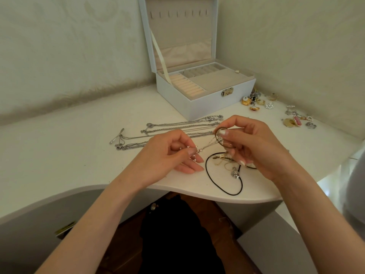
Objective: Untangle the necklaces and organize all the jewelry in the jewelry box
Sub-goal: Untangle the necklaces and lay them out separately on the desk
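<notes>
My left hand (167, 153) pinches one end of a thin silver chain with small pearls (205, 146), held just above the white table (79, 139). My right hand (250, 147) pinches the chain's other end together with gold rings (222, 133). Below that hand lies a black cord necklace (223, 186), tangled with fine chains and a silver pendant (235, 174). Several silver chains (177, 128) lie straightened in rows behind my hands. The white jewelry box (205, 95) stands open at the back, lid upright, its beige compartments showing nothing inside.
Loose earrings, brooches and gold pieces (256, 102) are scattered to the right of the box, with more near the right edge (296, 121). The table's curved front edge (197, 192) runs just under the black cord. Walls close in behind and on the right.
</notes>
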Action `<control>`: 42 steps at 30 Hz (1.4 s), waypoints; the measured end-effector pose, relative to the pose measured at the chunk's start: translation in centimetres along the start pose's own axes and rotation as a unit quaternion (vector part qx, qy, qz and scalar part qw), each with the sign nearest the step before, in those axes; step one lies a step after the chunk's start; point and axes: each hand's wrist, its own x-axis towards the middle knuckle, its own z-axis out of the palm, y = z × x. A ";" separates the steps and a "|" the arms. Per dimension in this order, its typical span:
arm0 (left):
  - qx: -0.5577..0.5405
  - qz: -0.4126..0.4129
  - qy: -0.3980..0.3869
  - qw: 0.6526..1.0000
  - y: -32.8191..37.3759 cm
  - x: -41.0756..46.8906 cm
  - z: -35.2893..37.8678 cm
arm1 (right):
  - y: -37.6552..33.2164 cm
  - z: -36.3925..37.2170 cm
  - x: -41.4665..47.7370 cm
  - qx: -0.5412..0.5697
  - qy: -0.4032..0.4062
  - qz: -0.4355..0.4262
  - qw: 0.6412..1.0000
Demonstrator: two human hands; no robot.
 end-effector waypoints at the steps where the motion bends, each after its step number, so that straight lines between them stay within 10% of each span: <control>1: 0.001 0.001 -0.001 1.000 0.0 0.0 0.0 | 0.0 -0.1 0.0 -0.001 0.001 0.000 1.000; 17: 0.020 0.026 0.005 0.999 0.3 0.3 0.0 | -0.3 0.5 -0.4 -0.181 -0.079 -0.051 0.979; 42: 0.040 0.008 -0.027 0.999 0.2 0.3 0.2 | 0.3 0.5 -0.2 -0.126 -0.034 -0.077 0.988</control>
